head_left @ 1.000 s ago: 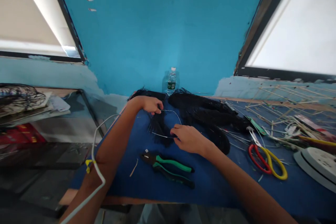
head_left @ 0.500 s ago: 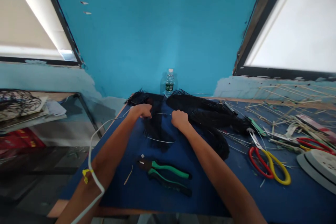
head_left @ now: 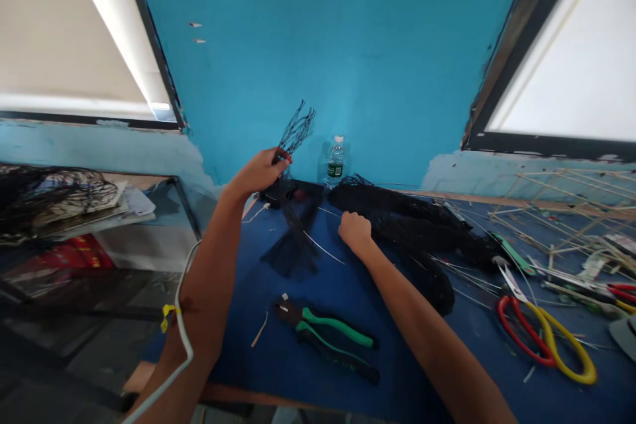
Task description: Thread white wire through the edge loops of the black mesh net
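Note:
Raised above the back of the table, my left hand (head_left: 265, 169) is closed round a bundle of black mesh strands (head_left: 297, 129). Their frayed ends fan upward, while a sheer black length (head_left: 293, 238) hangs and spreads on the tabletop. My right hand (head_left: 354, 232) is a fist near the table, closed on a thin pale wire (head_left: 328, 211) that runs off to the left. Another stretch of thin wire (head_left: 325, 250) curves out from the black material. Pliers with green and black handles (head_left: 328, 338) lie in front of both hands.
A water bottle (head_left: 336, 160) stands against the blue wall. More black mesh bundles (head_left: 412, 218) lie right of my right hand, near scissors with red and yellow handles (head_left: 541, 338) and a thin stick frame (head_left: 576, 202). A white cable (head_left: 183, 324) crosses my left forearm.
My left hand has risen from the table and now lifts the black mesh bundle. My right hand stays low on the wire. The view has shifted slightly left.

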`<state>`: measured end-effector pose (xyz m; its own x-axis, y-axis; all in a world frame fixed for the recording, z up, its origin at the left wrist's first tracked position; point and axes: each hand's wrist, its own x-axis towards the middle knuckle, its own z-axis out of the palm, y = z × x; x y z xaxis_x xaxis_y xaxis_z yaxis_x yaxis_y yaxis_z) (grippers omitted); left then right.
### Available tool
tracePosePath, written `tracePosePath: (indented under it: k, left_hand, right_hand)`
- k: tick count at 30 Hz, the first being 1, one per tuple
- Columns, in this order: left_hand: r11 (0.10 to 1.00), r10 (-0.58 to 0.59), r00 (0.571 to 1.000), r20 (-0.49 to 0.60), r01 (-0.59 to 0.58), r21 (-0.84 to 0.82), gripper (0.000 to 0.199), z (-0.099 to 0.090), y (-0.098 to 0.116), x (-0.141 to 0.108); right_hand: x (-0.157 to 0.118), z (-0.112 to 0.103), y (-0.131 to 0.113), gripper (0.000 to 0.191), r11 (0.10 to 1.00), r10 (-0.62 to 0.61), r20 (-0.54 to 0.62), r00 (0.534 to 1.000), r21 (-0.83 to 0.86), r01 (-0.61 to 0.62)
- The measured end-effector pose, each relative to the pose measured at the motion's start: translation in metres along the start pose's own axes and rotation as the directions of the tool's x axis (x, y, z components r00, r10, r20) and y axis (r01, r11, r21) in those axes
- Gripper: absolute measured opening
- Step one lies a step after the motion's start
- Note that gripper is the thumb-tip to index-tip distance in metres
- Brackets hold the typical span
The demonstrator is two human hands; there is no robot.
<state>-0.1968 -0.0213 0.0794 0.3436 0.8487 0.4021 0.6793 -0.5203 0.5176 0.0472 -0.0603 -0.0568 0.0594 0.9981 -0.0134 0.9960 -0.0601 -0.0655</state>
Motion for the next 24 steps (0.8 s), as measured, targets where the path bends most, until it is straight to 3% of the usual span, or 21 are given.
tracePosePath:
  k: [2, 6, 8, 10, 12, 13, 17, 19, 21, 24]
  left_hand:
    - [0.998, 0.022, 0.999, -0.026, -0.023, -0.064, 0.030, -0.004, 0.006, -0.004]
    - [0.986, 0.056, 0.995, 0.083, -0.043, -0.160, 0.026, 0.002, 0.014, -0.007]
    - [0.982, 0.069, 0.992, 0.105, -0.048, -0.184, 0.023, 0.008, 0.014, -0.004]
    - [0.977, 0.074, 0.994, 0.086, -0.055, -0.205, 0.020, 0.013, 0.012, 0.000]
    - [0.970, 0.071, 0.997, 0.030, -0.062, -0.235, 0.018, 0.016, 0.009, 0.004]
    - [0.965, 0.065, 0.998, -0.011, -0.066, -0.252, 0.018, 0.017, 0.008, 0.005]
    - [0.942, 0.033, 0.970, -0.242, -0.111, -0.316, 0.024, 0.013, 0.008, 0.009]
    - [0.920, -0.011, 0.900, -0.436, -0.162, -0.358, 0.025, 0.006, 0.010, 0.009]
    - [0.880, -0.104, 0.793, -0.601, -0.208, -0.426, 0.024, -0.003, 0.011, 0.007]
    - [0.777, -0.298, 0.665, -0.685, -0.247, -0.579, 0.025, -0.016, 0.011, 0.003]
  right_hand:
    - [0.001, 0.000, 0.002, 0.041, 1.000, 0.005, 0.001, 1.000, 0.005, -0.005]
    - [0.000, -0.021, 0.012, 0.040, 0.990, -0.121, 0.141, 0.983, 0.086, 0.110]
    - [-0.005, -0.035, 0.014, 0.037, 0.953, -0.289, 0.264, 0.920, 0.174, 0.250]
    - [-0.014, -0.042, 0.010, 0.034, 0.891, -0.450, 0.393, 0.802, 0.266, 0.369]
    - [-0.024, -0.041, 0.000, 0.035, 0.843, -0.538, 0.482, 0.691, 0.321, 0.433]
    - [-0.030, -0.037, -0.007, 0.034, 0.829, -0.559, 0.499, 0.662, 0.333, 0.450]
    - [-0.043, -0.026, -0.022, 0.006, 0.783, -0.622, 0.496, 0.606, 0.410, 0.468]
    - [-0.043, -0.033, -0.017, 0.012, 0.747, -0.662, 0.482, 0.574, 0.490, 0.451]
    - [-0.041, -0.049, -0.003, 0.018, 0.691, -0.698, 0.370, 0.613, 0.574, 0.440]
    - [-0.035, -0.078, 0.023, 0.030, 0.581, -0.627, 0.028, 0.778, 0.683, 0.443]
